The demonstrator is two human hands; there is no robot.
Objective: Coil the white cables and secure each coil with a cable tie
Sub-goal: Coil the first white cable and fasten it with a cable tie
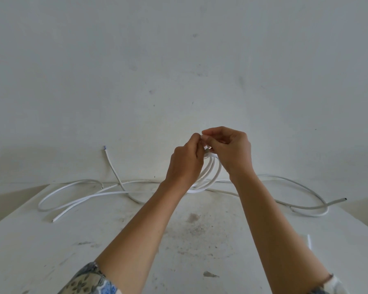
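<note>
Coil [201, 188] upright at centre frame, top held in both hands
Likely light, springy loops: left hand [185, 164] grips them together, right hand [229, 149] pinches the same spot

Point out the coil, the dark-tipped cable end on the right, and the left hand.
coil [210, 165]: head view, its hanging loops
cable end [338, 201]: head view, near its dark tip
left hand [185, 164]: head view, its back

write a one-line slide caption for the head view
Left hand and right hand pinch the top of a raised white cable coil above a stained white table, loose white cables behind.
</note>
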